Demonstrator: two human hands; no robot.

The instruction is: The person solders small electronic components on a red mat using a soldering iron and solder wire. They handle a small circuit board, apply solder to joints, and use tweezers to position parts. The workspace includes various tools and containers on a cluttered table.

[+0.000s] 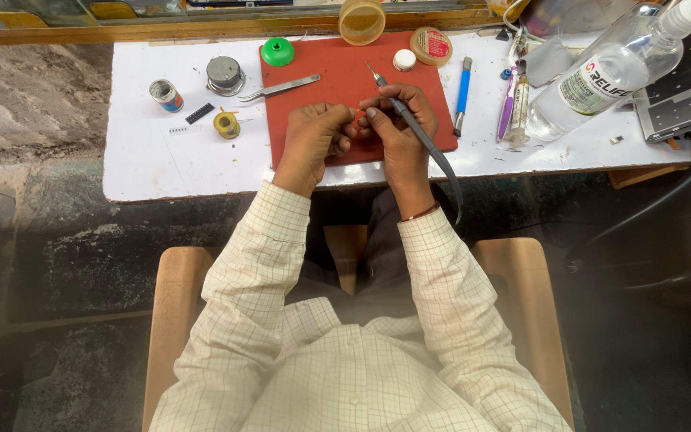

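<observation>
1. The right hand is in the upper middle of the frame, its fingers closed around a dark soldering iron with the tip pointing up and left.
2. The left hand is just beside it, fingers curled and pinched together; what they hold is too small to tell.
3. Both hands are over a red mat on the white counter.
4. On the mat, higher in the frame, lie metal tweezers and a green cap.
5. At the upper right of the frame a clear bottle lies tilted, and a blue pen lies beside the mat.
</observation>
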